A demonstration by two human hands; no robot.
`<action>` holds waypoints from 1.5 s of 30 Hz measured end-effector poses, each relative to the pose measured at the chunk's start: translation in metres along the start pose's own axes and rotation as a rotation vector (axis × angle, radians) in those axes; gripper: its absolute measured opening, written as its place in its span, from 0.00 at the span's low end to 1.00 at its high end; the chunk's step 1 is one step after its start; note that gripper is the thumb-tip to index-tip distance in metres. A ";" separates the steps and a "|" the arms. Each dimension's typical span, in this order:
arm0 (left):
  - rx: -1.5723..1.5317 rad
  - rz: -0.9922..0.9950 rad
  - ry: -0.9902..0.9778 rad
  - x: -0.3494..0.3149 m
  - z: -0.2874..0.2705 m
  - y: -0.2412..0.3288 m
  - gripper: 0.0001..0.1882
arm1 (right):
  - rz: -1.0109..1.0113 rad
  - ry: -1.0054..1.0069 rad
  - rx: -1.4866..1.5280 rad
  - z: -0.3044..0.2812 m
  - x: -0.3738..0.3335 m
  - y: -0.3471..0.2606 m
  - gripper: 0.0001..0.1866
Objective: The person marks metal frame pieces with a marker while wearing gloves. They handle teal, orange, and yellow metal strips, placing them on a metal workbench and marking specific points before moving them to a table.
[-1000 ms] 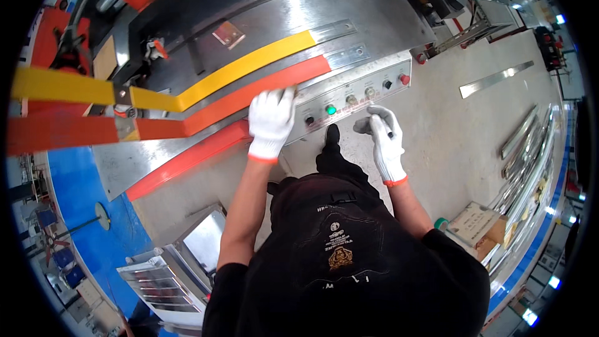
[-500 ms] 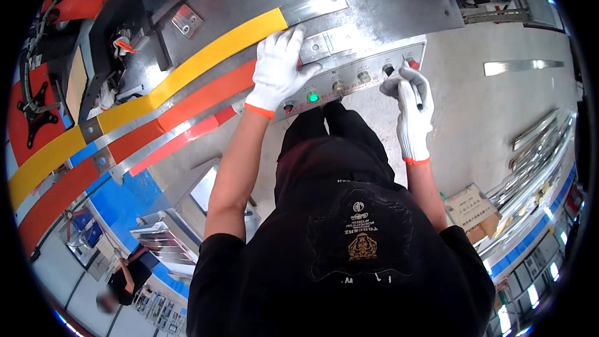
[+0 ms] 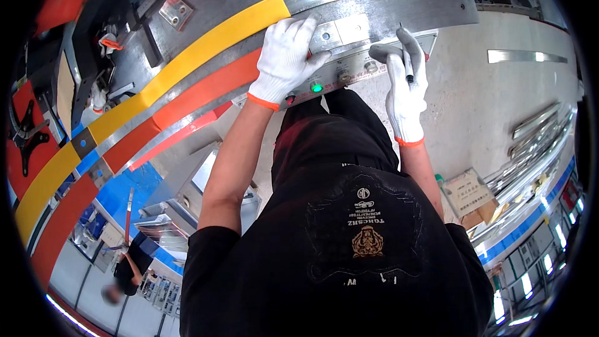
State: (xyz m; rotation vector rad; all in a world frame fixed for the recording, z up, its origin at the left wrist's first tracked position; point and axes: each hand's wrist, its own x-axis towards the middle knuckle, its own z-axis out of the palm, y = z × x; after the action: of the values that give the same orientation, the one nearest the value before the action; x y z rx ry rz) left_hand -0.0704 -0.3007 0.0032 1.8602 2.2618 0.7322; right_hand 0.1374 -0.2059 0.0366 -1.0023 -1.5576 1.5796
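Observation:
My left hand [image 3: 284,62], in a white knit glove with an orange cuff, is closed over the end of a flat metal bar with an orange-red sleeve [image 3: 209,90]. The bar's bare, holed tip [image 3: 337,32] shows beyond my fingers. Alongside, farther off, lies a similar bar with a yellow sleeve [image 3: 215,31] and a bare end. My right hand [image 3: 407,97], gloved alike with grey fingertips, holds a slim pen-like tool [image 3: 409,68] over the control panel [image 3: 355,65]. A green button [image 3: 317,88] glows on the panel, near my left wrist.
The bars cross the grey metal machine table [image 3: 399,0]. A small holed metal plate [image 3: 176,12] lies at its far left. Right of me are a flat metal strip [image 3: 527,56], stacked metal bars [image 3: 530,140] and a cardboard box [image 3: 468,196]. Another person [image 3: 128,271] is at lower left.
My right hand has moved away from the panel's red button, farther out and slightly left, with the pen-like tool in it. The left hand stays on the orange-red bar; the view has shifted slightly.

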 end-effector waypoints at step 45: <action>-0.094 0.051 0.064 0.004 -0.005 -0.007 0.34 | -0.160 -0.099 -0.317 0.015 0.021 -0.043 0.14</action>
State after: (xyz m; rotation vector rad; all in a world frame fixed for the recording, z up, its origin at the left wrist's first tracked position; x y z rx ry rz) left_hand -0.0799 -0.2996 0.0053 1.8838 2.1836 0.9013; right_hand 0.1125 -0.1926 0.0782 -0.9470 -1.9498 1.3160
